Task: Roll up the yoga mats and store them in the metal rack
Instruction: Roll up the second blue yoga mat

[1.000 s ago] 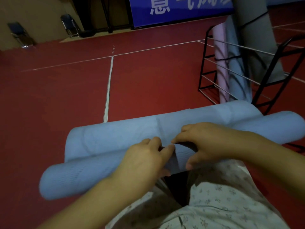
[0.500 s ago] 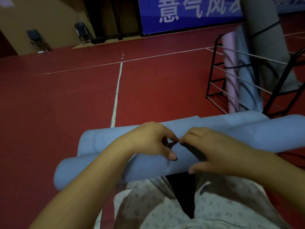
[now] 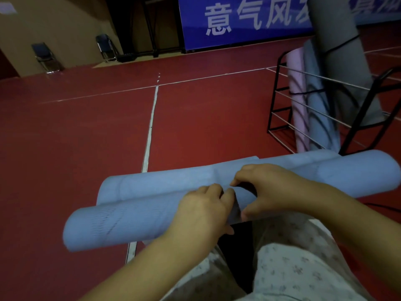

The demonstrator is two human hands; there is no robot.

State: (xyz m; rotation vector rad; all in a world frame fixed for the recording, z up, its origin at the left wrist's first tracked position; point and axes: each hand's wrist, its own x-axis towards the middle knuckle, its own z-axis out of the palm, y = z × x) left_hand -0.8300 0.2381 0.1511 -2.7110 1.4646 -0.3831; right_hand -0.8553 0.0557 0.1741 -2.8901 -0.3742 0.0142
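Observation:
A light blue yoga mat (image 3: 130,218) lies rolled across my knees, with a loose flap (image 3: 162,183) still flat on the floor beyond it. My left hand (image 3: 204,209) and my right hand (image 3: 267,187) meet at the middle of the roll. Their curled fingers pinch a dark strap (image 3: 247,190) that runs round the mat. The black metal rack (image 3: 280,118) stands at the right. A pink mat (image 3: 297,88), a blue mat (image 3: 319,105) and a grey mat (image 3: 342,51) stand upright in it.
The red sports floor (image 3: 86,137) with white lines (image 3: 149,131) spreads to the left and ahead. Two folding chairs (image 3: 45,57) and a blue banner (image 3: 238,20) stand along the far wall. A dark cord lies on the floor at the right.
My left hand has slid back from the top of the roll to its near side. Both hands stay together at the strap. The view has tilted up a little.

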